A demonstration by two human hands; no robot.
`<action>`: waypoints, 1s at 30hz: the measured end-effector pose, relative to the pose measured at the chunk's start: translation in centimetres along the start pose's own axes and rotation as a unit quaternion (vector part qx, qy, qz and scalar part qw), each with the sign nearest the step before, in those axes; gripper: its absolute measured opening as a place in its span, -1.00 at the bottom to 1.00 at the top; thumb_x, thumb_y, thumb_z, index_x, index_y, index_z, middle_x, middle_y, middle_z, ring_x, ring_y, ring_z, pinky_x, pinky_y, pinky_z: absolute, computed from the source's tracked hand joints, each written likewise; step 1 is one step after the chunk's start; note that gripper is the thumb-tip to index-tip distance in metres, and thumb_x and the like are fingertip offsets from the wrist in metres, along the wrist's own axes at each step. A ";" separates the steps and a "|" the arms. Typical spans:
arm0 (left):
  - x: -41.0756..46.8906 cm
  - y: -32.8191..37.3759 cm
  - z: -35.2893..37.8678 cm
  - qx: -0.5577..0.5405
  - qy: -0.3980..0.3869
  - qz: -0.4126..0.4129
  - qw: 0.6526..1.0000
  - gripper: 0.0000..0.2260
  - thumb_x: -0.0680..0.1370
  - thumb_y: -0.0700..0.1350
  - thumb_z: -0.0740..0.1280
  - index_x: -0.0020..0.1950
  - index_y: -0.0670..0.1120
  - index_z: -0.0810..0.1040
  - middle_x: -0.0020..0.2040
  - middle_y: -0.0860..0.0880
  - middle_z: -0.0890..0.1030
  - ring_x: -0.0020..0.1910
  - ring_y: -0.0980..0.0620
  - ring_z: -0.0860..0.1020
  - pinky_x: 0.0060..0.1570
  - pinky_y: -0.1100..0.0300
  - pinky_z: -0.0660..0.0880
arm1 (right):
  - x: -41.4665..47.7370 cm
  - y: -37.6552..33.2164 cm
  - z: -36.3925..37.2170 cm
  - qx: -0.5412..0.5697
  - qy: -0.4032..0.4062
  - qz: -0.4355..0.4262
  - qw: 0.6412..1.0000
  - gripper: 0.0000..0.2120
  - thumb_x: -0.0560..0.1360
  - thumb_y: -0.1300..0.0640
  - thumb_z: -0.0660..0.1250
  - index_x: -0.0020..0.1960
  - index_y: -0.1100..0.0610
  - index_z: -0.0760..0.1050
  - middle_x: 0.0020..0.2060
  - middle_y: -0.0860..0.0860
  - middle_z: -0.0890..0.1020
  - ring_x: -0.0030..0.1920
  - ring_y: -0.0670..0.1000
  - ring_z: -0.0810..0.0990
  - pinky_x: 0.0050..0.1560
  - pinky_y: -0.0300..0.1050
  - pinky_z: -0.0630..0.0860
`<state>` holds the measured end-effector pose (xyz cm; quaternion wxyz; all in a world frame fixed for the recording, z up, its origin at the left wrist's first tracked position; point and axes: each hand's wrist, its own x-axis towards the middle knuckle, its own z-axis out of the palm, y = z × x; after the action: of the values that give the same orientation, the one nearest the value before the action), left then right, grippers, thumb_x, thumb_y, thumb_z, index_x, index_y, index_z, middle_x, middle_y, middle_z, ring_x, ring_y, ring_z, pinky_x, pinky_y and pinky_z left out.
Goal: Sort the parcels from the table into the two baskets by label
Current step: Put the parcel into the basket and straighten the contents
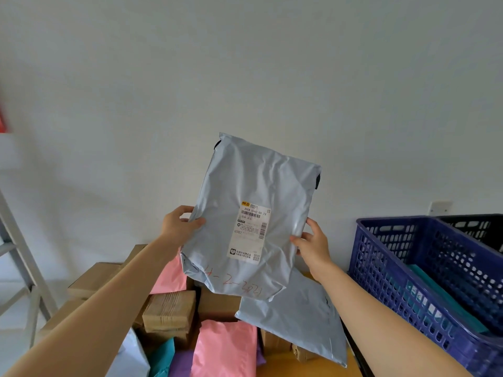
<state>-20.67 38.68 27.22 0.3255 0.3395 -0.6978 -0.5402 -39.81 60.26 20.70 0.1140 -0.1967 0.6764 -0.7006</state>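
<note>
Left hand (178, 227) and right hand (313, 246) grip a grey parcel (253, 213) — label (251, 232) facing up — above the pile.

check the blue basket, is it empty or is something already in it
Not empty: a teal parcel lies inside the blue basket, seen over its rim. Whether more lies under it, cannot tell.

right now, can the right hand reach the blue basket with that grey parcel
Probably yes. The blue basket stands right of the right hand, top open, nothing between them. The left hand also grips the grey parcel and may need to let go.
</note>
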 end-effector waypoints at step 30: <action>-1.6 -5.7 9.4 0.041 -0.219 0.002 0.975 -0.51 0.49 -0.25 0.43 0.39 -0.04 0.41 -0.04 -0.21 0.61 -0.15 -0.15 0.59 -0.12 0.05 0.53 | -8.4 -0.3 -9.2 -0.077 0.131 0.031 0.988 -0.49 0.50 0.40 0.31 0.38 0.08 0.36 -0.05 -0.01 0.62 -0.10 -0.11 0.61 -0.29 -0.38 0.50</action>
<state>-26.81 43.98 19.62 0.1514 0.2248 -0.7742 -0.5719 -36.18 72.21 19.87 0.0305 -0.0910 0.7434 -0.6619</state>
